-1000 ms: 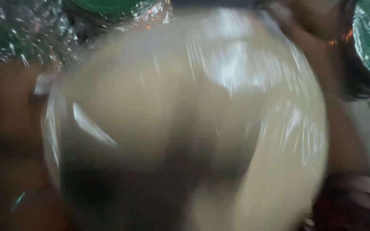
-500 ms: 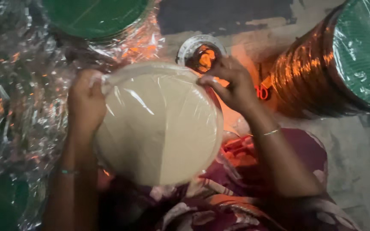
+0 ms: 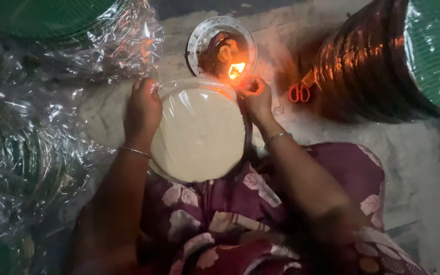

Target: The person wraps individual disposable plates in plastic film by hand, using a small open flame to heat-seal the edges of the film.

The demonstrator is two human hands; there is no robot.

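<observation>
A round cream-coloured disc wrapped in clear film (image 3: 199, 133) is held at the centre, above the lap. The left hand (image 3: 142, 109) is closed on its rim at 9 o'clock; the right hand (image 3: 255, 97) pinches the rim at 1 o'clock — just beside a small flame (image 3: 236, 70) in a round metal holder (image 3: 199, 38). Orange-handled scissors (image 3: 299, 91) lie at 3 o'clock — crumpled plastic film (image 3: 31, 137) at 9 o'clock.
</observation>
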